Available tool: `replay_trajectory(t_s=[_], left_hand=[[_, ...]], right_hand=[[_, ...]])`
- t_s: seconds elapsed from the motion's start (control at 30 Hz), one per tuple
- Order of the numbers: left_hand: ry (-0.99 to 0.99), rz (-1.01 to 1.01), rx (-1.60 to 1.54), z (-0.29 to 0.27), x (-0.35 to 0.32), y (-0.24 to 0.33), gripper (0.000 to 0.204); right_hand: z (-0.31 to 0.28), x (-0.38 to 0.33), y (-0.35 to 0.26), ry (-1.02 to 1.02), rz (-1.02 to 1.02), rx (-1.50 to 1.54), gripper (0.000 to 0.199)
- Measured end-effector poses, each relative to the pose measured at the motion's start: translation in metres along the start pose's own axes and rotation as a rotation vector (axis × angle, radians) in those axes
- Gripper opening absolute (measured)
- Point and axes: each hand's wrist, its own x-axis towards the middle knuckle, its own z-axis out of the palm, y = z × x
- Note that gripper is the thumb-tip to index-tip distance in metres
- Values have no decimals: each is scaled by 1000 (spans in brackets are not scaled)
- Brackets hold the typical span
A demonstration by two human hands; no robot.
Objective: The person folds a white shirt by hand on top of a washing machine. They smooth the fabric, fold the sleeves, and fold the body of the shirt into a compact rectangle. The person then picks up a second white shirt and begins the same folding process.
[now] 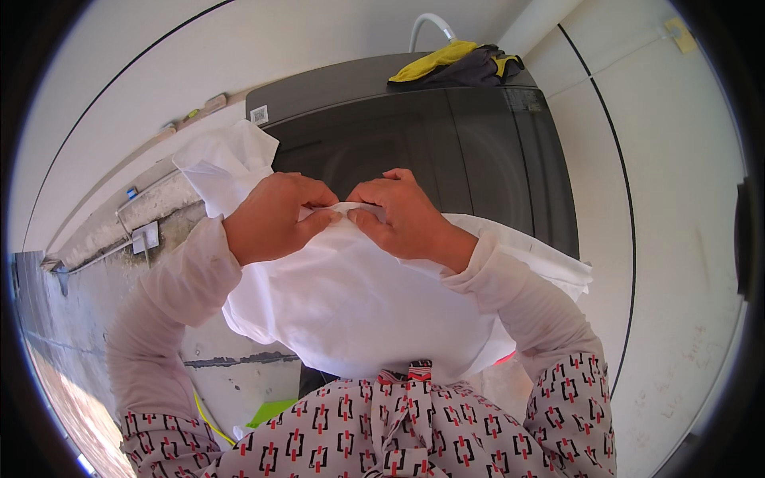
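A white cloth garment [351, 295] spreads between my arms, hanging down in front of my body. My left hand [279, 215] pinches its upper edge between thumb and fingers. Close beside it, my right hand [410, 219] grips the same edge, the two thumbs almost meeting. One part of the cloth sticks out past my left wrist, and another part reaches out beyond my right forearm. Behind the garment is the dark lid of a top-loading washing machine [366, 135]. The exact kind of garment cannot be made out.
A yellow and dark grey cloth [454, 65] lies on the machine's back edge, near a white hose [430, 22]. White walls rise behind and to the right. At the left are a stained concrete ledge [103, 227] and floor. Something bright green [271, 411] shows low down.
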Motion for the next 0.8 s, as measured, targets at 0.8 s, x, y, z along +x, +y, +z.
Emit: replay_trajectory(t_s=[0.8], left_hand=[[-330,-151,-389,-17,12,-27,18]], right_hand=[[7,1,-1,-154,430,784,18]])
